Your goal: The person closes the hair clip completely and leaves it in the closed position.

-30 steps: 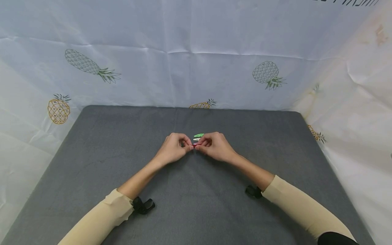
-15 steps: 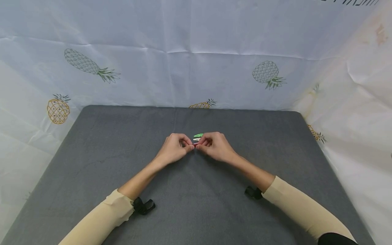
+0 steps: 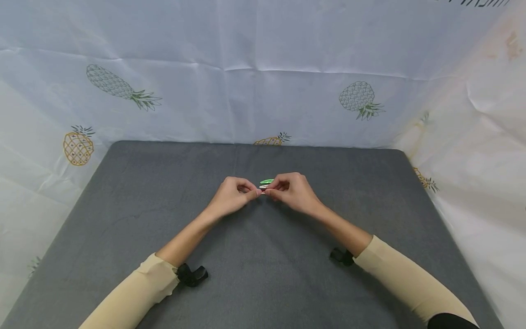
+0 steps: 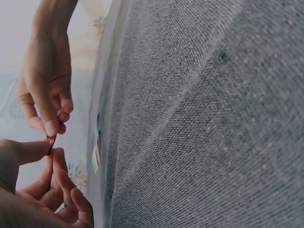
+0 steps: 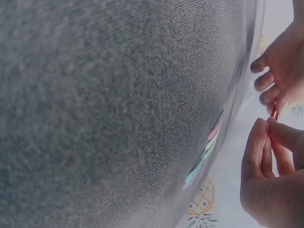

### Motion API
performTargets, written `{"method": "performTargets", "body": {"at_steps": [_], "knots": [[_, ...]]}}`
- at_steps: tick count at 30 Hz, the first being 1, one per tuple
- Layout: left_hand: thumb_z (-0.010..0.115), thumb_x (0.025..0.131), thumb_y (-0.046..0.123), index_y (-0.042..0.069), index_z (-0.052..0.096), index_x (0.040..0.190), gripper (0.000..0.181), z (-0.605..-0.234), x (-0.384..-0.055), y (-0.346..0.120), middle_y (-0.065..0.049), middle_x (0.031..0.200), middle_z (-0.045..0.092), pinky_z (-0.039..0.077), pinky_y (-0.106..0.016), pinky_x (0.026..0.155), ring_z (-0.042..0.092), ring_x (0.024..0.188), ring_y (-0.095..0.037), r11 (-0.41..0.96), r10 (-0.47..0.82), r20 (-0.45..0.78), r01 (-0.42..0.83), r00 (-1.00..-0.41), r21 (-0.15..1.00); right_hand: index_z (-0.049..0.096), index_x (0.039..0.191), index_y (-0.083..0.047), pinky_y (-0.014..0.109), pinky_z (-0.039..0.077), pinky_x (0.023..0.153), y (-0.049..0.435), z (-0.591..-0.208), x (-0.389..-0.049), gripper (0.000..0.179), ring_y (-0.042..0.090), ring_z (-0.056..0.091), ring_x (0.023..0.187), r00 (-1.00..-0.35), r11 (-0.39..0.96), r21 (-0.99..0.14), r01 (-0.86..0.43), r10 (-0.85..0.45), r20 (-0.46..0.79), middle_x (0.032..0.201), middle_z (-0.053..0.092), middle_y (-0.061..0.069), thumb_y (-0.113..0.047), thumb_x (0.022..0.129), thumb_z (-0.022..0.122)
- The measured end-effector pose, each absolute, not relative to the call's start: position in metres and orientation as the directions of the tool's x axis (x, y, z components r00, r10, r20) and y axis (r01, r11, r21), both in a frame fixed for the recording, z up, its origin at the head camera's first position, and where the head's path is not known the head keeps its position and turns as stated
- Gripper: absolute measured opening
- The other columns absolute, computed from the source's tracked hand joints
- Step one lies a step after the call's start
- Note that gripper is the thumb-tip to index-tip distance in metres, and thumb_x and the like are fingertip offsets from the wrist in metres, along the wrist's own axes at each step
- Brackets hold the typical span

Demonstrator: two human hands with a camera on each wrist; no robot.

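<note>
A small red snap hair clip is held up off the table between both hands, mostly covered by the fingertips. My left hand pinches one end of it between thumb and index finger. At its other end the thumb and index finger of my right hand pinch it too. Just beyond the fingers, more snap clips lie in a row on the cloth, among them a green clip and a pale clip. From the right wrist view the row of clips shows pink, green and teal.
A dark grey cloth covers the table, whose far edge meets a white curtain printed with pineapples. Black straps with small mounts sit at both wrists.
Both hands have lifted slightly and shifted a little away from me with the red hair clip. The right hand has tilted up somewhat. The clips on the table have stayed put.
</note>
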State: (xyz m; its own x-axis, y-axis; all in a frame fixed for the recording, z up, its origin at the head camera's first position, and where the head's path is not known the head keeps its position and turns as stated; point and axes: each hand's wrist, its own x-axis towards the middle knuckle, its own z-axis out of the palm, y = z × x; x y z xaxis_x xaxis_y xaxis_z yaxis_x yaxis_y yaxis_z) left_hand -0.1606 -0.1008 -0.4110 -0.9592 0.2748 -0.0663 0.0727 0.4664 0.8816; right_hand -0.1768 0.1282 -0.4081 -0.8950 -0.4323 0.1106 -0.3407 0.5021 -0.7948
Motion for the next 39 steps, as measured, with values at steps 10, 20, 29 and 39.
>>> {"method": "performTargets", "body": {"at_steps": [10,20,29,39], "knots": [[0.077,0.101,0.019,0.005,0.083,0.102,0.016,-0.408,-0.161,-0.102,-0.020,0.097,0.080,0.045,-0.027,0.065,0.058,0.070,-0.011,0.442,0.273,-0.100,0.033,-0.957,0.896,0.084,0.099,-0.009,0.026,0.060,0.067,0.133,-0.412,-0.177,0.005,0.027,0.079,0.077,-0.896,0.464,-0.824,-0.325,-0.431,0.110,0.090,0.082,0.009,-0.013,0.097,0.083],[0.077,0.101,0.017,0.006,0.084,0.103,0.013,-0.407,-0.160,-0.103,-0.022,0.099,0.080,0.044,-0.026,0.063,0.058,0.069,-0.012,0.421,0.276,-0.110,0.017,-0.955,0.907,0.084,0.109,-0.005,0.035,0.066,0.078,0.138,-0.410,-0.175,0.013,0.023,0.082,0.085,-0.897,0.382,-0.904,-0.194,-0.443,0.005,0.102,0.084,0.015,-0.011,0.098,0.081],[0.080,0.099,0.018,0.004,0.083,0.102,0.014,-0.408,-0.160,-0.101,-0.017,0.093,0.080,0.045,-0.025,0.061,0.058,0.066,-0.011,0.412,0.279,-0.085,0.040,-0.956,0.910,0.080,0.121,-0.001,0.041,0.066,0.092,0.144,-0.408,-0.177,0.026,0.015,0.082,0.092,-0.893,0.285,-0.958,0.043,-0.419,-0.164,0.111,0.083,0.017,-0.010,0.096,0.083],[0.078,0.100,0.014,0.002,0.083,0.108,0.015,-0.409,-0.163,-0.100,-0.015,0.093,0.080,0.044,-0.024,0.058,0.055,0.063,-0.010,0.417,0.302,-0.056,0.079,-0.952,0.905,0.078,0.123,0.001,0.043,0.066,0.093,0.150,-0.408,-0.180,0.030,0.022,0.082,0.096,-0.895,0.276,-0.954,0.116,-0.388,-0.221,0.107,0.084,0.011,-0.009,0.095,0.084]]}}
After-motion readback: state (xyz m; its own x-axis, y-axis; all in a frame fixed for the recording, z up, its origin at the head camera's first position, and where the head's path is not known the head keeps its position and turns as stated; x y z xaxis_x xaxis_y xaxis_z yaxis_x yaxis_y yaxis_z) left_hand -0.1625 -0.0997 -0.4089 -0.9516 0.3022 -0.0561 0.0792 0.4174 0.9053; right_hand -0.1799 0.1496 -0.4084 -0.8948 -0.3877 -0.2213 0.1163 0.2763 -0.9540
